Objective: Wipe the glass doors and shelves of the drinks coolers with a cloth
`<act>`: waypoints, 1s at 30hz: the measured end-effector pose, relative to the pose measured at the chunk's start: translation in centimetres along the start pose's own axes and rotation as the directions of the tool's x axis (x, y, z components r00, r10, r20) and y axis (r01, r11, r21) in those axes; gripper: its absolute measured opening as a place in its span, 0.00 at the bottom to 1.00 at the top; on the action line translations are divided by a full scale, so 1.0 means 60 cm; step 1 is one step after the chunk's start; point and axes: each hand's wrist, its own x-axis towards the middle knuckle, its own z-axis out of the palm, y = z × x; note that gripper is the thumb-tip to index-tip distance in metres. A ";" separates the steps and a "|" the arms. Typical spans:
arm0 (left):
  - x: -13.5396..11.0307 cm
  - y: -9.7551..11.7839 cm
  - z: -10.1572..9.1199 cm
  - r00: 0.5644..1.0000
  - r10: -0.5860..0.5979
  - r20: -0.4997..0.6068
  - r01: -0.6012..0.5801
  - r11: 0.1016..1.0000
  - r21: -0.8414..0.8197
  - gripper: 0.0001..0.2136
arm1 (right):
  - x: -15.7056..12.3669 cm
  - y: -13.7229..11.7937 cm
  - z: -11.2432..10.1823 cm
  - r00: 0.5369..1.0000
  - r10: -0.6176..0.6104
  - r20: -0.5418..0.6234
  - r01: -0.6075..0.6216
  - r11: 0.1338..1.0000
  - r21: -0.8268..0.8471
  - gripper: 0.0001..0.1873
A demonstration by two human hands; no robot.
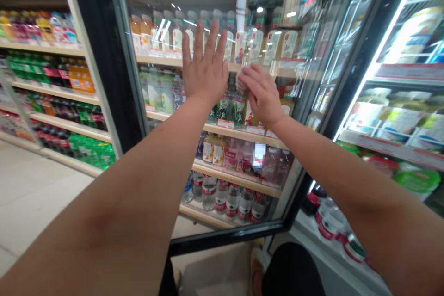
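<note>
My left hand (204, 69) is raised with its fingers spread, flat and empty, at the glass door (163, 185) of a drinks cooler. My right hand (261, 95) is just to its right, fingers bent and close together. Its fingertips are at a blurred clear bottle (243, 81) on the cooler's upper shelf. Through the glass I cannot tell whether the fingers grip that bottle or only rest there. Rows of bottled drinks (222, 106) stand behind both hands, partly hidden by them.
A black door frame (118, 64) stands left of the hands. Shelves of soft drinks (45, 97) line the left, beside a pale tiled floor (38, 194). A lit refrigerated case (398, 120) with packaged goods stands to the right. A dark object (291, 273) sits low at the bottom.
</note>
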 end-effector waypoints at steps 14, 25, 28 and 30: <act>0.000 -0.003 0.002 1.000 0.001 -0.031 -0.001 1.000 0.015 0.33 | -0.010 -0.012 0.000 0.997 -0.011 0.071 0.012 1.000 -0.006 0.24; 0.000 -0.001 0.003 0.999 0.004 -0.032 -0.002 0.999 0.054 0.33 | -0.012 -0.017 -0.008 0.996 0.024 0.085 -0.028 0.999 0.040 0.25; 0.001 -0.001 0.004 0.999 0.001 -0.037 0.001 0.999 0.050 0.32 | 0.002 -0.001 -0.013 0.994 0.056 0.094 -0.058 0.998 0.021 0.24; 0.000 0.000 0.003 0.999 0.006 -0.040 -0.004 0.999 0.039 0.32 | 0.014 0.019 -0.015 0.990 0.141 0.008 -0.141 0.990 -0.021 0.24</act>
